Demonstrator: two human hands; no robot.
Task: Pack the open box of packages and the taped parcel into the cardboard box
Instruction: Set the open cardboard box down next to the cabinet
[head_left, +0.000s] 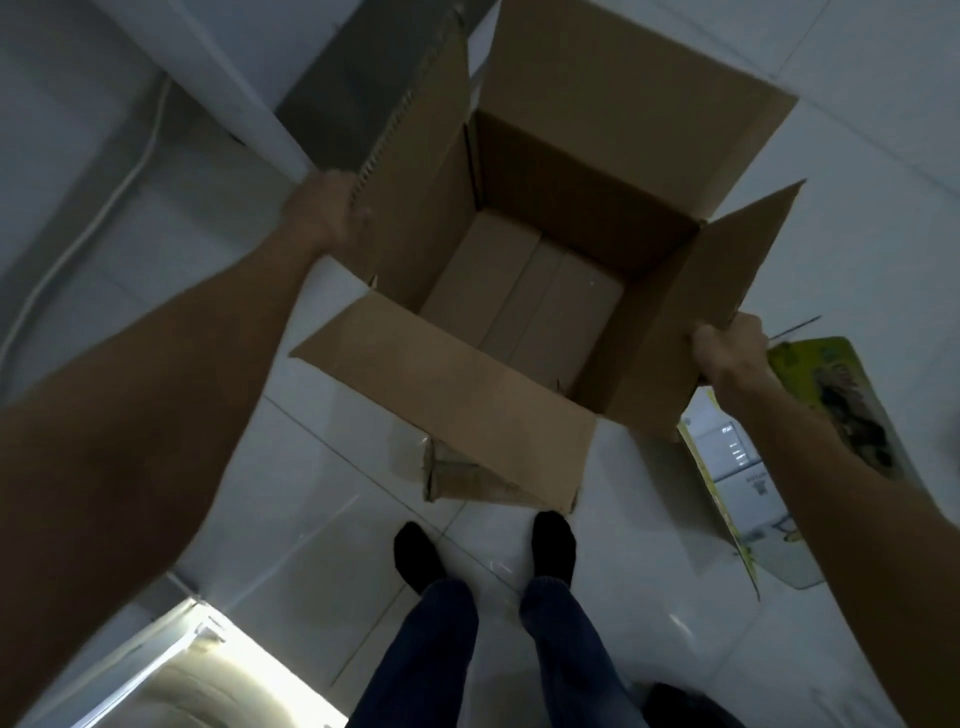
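Observation:
A large brown cardboard box (587, 171) stands open on the pale tiled floor, all flaps spread and nothing inside but its taped bottom. My left hand (332, 208) grips the edge of its left flap. My right hand (727, 353) grips the corner of its right flap. A taped brown parcel (457, 475) lies on the floor under the near flap, mostly hidden by it. The open box of packages (748, 483), yellow-green with white packs inside, lies on the floor at the right, partly behind my right forearm.
My two feet in black socks (553, 540) stand just behind the near flap. A white wall or cabinet edge with a cable (93, 228) runs along the left. A bright doorway patch (208, 670) lies at the lower left.

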